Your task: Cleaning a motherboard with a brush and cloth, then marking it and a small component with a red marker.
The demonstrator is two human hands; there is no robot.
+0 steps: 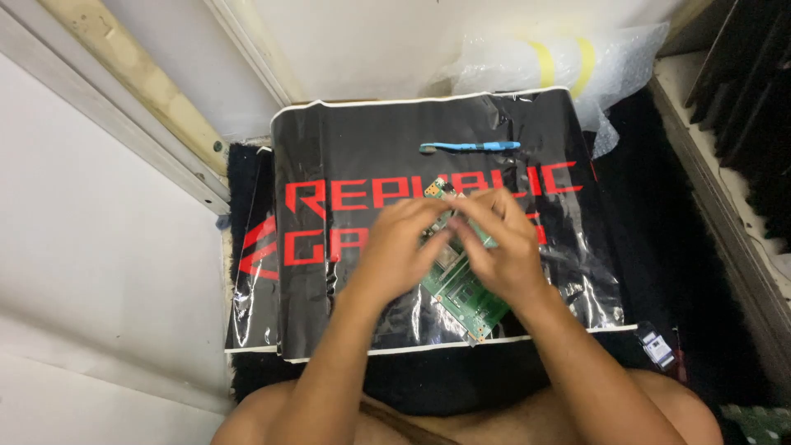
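Observation:
A green circuit board (pixel 461 301) lies tilted on a black plastic sheet with red lettering (pixel 346 140). My left hand (pixel 400 247) rests on the board's upper left part, fingers curled over it. My right hand (pixel 498 243) covers the board's upper right part, fingertips meeting those of the left hand. Both hands hide the middle of the board; its lower corner and a small top end (pixel 435 189) show. Whether a small part is pinched between the fingers cannot be told.
A blue toothbrush (pixel 470 147) lies on the sheet beyond the hands. Bubble wrap with yellow tape (pixel 568 62) sits at the back right. A small dark device (pixel 657 346) lies at the right. White walls and a wooden strip (pixel 140 78) close the left side.

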